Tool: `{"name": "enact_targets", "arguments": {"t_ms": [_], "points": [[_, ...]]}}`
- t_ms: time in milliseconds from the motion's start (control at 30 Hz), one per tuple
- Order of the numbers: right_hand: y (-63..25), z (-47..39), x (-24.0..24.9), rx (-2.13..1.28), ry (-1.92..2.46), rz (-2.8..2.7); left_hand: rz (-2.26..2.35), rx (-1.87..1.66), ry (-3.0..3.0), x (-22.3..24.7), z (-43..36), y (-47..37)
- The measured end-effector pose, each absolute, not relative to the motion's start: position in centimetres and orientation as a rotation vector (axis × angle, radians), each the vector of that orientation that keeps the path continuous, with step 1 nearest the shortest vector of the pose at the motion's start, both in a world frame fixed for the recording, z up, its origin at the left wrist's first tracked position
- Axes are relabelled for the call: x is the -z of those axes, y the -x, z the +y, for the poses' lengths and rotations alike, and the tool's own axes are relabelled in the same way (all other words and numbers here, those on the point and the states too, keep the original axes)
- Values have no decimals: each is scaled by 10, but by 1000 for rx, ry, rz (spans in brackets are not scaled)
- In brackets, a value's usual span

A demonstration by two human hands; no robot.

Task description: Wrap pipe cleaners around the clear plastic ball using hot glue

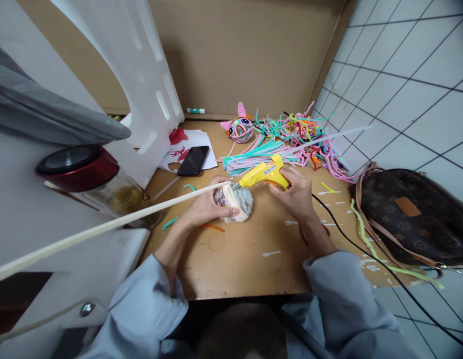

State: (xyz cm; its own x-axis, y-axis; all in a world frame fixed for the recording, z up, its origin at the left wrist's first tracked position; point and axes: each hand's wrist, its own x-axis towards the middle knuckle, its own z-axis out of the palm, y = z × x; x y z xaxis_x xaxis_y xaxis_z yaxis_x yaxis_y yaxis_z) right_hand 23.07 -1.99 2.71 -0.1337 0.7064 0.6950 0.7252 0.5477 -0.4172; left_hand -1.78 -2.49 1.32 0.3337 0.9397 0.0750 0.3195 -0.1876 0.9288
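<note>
My left hand [205, 207] grips a round craft ball [246, 202], grey and bluish with a cream band across it. From the ball, a long cream strip [115, 225] runs out to the lower left, past the camera. My right hand [296, 192] is wrapped round the handle of a yellow glue gun [263, 173]. Its nozzle points left and meets the top of the ball beside the strip; whether it touches, I cannot tell. A black cord [339, 227] trails from the gun to the lower right.
Behind lie bundled pipe cleaners [253, 154], a tangled heap [298, 127] and a pink-eared ball figure [241, 129]. A black phone [194, 160] rests on paper at the back left. A red-lidded jar [79, 169] stands left; a brown patterned bag [414, 214] sits right. Glue bits dot the table [246, 269].
</note>
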Motion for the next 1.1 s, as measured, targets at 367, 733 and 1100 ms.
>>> {"name": "enact_targets", "arguments": {"t_ms": [367, 733, 1100], "points": [[-231, -18, -27, -98, 1260, -1748, 1146, -875, -1691, -15, -25, 17], [-255, 5, 11, -103, 2038, -1734, 1176, -877, -1742, -16, -26, 18], [-220, -26, -19, 353, 1655, -1962, 1181, -875, -1712, -16, -30, 17]]}}
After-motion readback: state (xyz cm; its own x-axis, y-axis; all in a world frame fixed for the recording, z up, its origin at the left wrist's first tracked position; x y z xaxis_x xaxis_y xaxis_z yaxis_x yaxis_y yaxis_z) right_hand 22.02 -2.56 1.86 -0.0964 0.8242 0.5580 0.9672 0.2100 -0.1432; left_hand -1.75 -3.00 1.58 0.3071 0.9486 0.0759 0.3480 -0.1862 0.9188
